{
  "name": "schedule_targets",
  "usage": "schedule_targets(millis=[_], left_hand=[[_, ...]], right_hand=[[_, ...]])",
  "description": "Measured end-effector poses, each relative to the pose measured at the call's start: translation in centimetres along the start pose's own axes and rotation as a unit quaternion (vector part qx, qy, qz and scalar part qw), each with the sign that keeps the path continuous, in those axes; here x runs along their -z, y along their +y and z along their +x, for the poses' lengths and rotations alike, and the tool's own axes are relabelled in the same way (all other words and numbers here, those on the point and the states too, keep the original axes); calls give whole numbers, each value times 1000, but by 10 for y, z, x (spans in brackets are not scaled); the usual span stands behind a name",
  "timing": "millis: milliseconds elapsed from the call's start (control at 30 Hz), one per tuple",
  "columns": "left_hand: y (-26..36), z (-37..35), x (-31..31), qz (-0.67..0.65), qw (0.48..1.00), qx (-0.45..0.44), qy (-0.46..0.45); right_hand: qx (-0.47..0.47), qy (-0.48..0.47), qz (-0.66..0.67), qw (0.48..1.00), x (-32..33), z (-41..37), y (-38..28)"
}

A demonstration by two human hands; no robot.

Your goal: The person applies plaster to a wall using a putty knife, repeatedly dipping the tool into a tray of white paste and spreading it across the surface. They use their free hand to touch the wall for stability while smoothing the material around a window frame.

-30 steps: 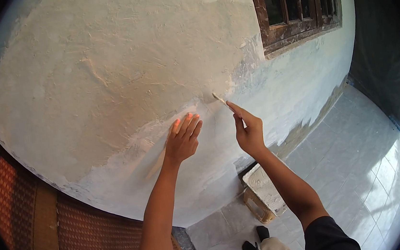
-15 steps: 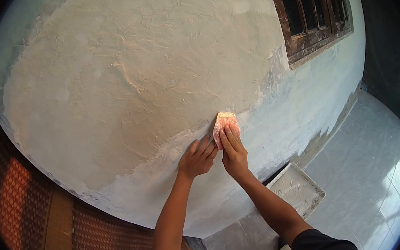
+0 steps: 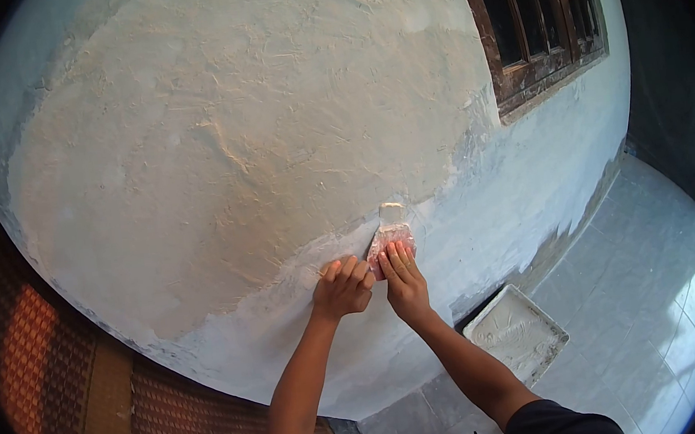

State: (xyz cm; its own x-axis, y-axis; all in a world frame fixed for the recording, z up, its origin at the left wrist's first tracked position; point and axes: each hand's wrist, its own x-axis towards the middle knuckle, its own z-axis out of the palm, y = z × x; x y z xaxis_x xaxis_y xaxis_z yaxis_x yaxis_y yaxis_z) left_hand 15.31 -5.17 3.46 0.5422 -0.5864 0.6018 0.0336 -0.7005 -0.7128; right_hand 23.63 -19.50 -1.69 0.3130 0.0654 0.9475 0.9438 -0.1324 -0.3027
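Note:
A pinkish-red scraper, smeared with pale filler, lies against the painted wall. My right hand holds it, with the fingers stretched side by side over its face. Just above its top edge is a short, smooth, pale strip of filler. My left hand is curled up close to the wall, its knuckles right at the scraper's lower left edge; what its fingers hold, if anything, is hidden. Both hands are at the border between the rough beige coat and the whiter lower band of wall.
A shallow tray with whitish filler in it stands on the grey tiled floor at the lower right. Woven brown matting lies along the lower left. A wooden-framed window is set in the wall at the upper right.
The scraper and my right hand have moved down a little, uncovering the smooth strip above. My left hand has gone from fingers laid out on the wall to curled.

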Motion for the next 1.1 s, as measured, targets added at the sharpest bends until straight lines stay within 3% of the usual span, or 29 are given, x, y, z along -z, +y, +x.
schedule_targets(millis=[100, 300, 533, 733, 800, 867, 967, 1067, 1100], left_hand=[[-2, 5, 1, 0, 1000, -3, 4], [2, 11, 0, 61, 998, 7, -33], [4, 12, -1, 76, 995, 17, -55], [5, 12, -4, 97, 994, 21, -51], [8, 12, -2, 100, 993, 21, -52], [6, 12, 0, 80, 994, 28, -62], [7, 10, -6, 101, 993, 26, -48], [6, 12, -4, 104, 993, 19, -47], [7, 13, -2, 102, 993, 20, -50]], right_hand=[[16, -24, -1, 1000, 36, 6, -1], [-172, 56, 120, 976, 79, 73, -1], [-105, -33, 172, 979, 83, 119, 33], [-223, 83, 234, 943, 89, 120, 31], [-201, -8, 231, 952, 78, 113, 24], [-169, 5, 192, 967, 66, 107, 31], [-310, 133, 213, 917, 70, 99, 48], [-288, 134, 270, 909, 67, 95, 37], [-280, 87, 282, 913, 67, 101, 26]])
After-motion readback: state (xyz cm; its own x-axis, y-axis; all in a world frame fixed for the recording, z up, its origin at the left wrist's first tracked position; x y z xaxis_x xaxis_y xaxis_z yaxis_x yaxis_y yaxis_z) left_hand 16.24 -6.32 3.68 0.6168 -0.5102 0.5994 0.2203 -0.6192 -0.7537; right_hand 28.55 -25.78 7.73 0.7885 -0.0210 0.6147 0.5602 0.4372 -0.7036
